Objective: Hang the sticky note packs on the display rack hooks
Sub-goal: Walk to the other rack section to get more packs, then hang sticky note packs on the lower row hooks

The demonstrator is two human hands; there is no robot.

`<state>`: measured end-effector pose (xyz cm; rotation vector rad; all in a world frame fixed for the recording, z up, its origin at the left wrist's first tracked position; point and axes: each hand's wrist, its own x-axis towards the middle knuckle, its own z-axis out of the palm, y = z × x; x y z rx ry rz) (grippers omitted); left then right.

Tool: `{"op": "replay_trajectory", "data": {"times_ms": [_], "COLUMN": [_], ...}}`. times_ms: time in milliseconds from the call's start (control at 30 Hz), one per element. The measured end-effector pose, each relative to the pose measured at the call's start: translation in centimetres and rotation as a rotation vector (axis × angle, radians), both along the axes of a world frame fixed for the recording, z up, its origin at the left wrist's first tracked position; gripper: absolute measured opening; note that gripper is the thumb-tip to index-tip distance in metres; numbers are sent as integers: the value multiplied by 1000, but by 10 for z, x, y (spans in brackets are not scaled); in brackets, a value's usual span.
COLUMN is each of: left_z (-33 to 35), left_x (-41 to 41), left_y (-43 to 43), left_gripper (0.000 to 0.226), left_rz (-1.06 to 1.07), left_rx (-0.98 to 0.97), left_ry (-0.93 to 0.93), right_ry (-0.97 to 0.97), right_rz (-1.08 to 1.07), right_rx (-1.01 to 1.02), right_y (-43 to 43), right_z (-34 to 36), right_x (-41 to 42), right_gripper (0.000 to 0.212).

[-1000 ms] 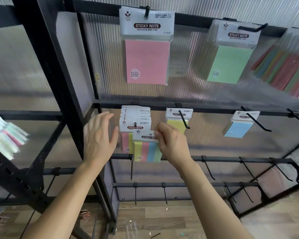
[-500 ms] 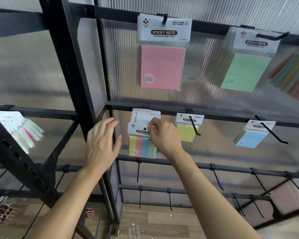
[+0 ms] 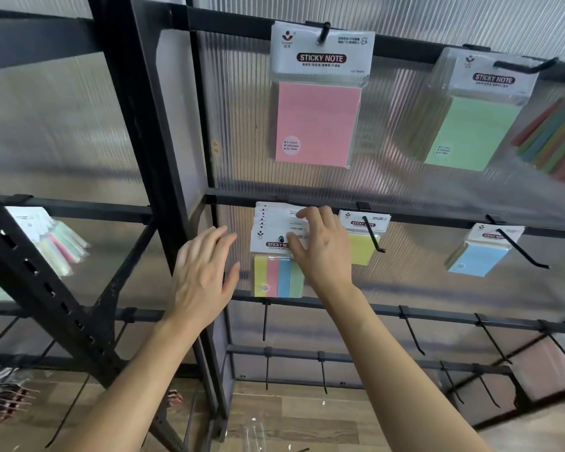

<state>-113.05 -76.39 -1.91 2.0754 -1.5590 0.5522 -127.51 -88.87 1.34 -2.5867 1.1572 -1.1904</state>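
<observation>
Fingers of your right grip (image 3: 322, 254) lie spread and released on the header cards of the striped sticky note packs (image 3: 279, 275), which hang on the hook (image 3: 280, 238) just beside its thumb. Your left grip (image 3: 200, 282) hovers flat and released, just left of them, forearm raised.

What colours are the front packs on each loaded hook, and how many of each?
pink pack: 1
green pack: 1
yellow pack: 1
blue pack: 1
multicolour packs: 3, namely the middle-hook pack, top-right pack and blurred side-rack pack
Total: 7
</observation>
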Motion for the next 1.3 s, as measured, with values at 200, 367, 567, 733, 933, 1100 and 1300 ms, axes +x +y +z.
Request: {"op": "replay_trajectory", "data": {"times_ms": [200,367,567,733,933,1100,1300], "left_z": [-8,-17,-35,-38,-26,-33,-44], "left_x": [-4,-12,-27,-43,-69,-77,-83], "left_y": [5,13,31,52,97,165,242], "left_gripper": [46,48,48,49,48,51,46], "left_rz": [-74,-130,-187,-196,-173,-118,-104], "left_rx": [12,46,105,93,23,71,71], "left_ry": [9,1,9,49,84,130,169], "right_ry": [100,161,210,265,270,268,229], "right_rz": [-35,-98,-143,-125,-104,-54,90], "right_rx": [35,84,145,190,216,212,255], "right_y": [22,53,88,117,158,211,268], "right_z": [-22,-41,-64,-71,-73,-82,-91], "right_x": [-19,-38,-61,-75,-85,-94,-88], "right_gripper": [55,67,71,71,69,68,68]}}
